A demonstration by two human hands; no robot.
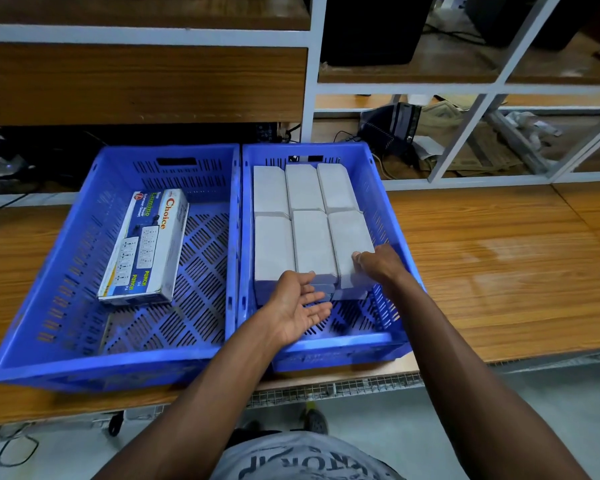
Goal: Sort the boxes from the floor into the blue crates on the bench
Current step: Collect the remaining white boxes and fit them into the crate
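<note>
Two blue crates stand side by side on the wooden bench. The left crate [59, 244] holds one printed "Choice" socket box [146, 247] lying at an angle. The right crate [385, 202] is packed with several plain white boxes [303, 188] in rows. My right hand [378, 263] grips the near right white box [349, 244] at its front corner, thumb on top. My left hand [300, 306] hovers palm up with relaxed fingers at the front ends of the near boxes, holding nothing.
Behind the crates rises a white-framed shelf unit [310, 84] with wooden boards, cables and a dark bag [392, 128]. Bare bench top [499, 271] stretches to the right. A grey floor and my feet show below the bench edge.
</note>
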